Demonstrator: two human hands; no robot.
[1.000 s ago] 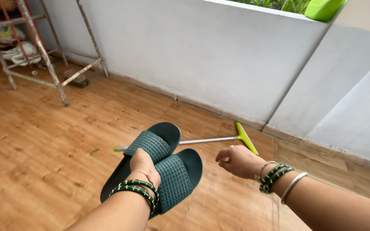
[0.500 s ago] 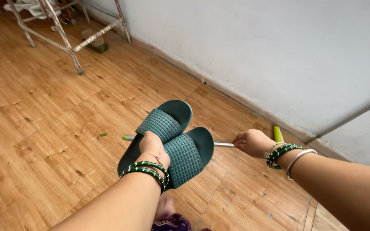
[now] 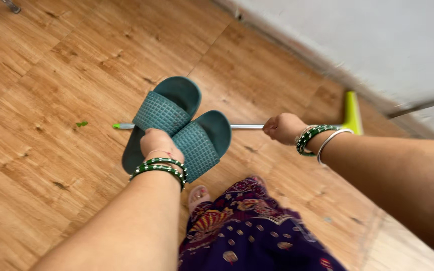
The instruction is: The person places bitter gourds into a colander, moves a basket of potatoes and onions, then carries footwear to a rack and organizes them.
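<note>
Slippers (image 3: 177,125), a dark teal pair with waffle-textured straps, hang side by side above the wooden floor (image 3: 41,100), pinched together in the left hand (image 3: 157,144), whose fingers are closed on their inner edges. The left arm reaches straight forward, green bangles at the wrist. The right hand (image 3: 283,127) is fisted around the metal handle of a green-bladed squeegee (image 3: 351,113) lying by the wall.

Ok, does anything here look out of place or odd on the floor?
A floor wiper lies flat on the wooden floor by the wall rather than standing; the right hand is at its handle. A small green scrap lies loose nearby. The left hand holds two green slippers.
</note>
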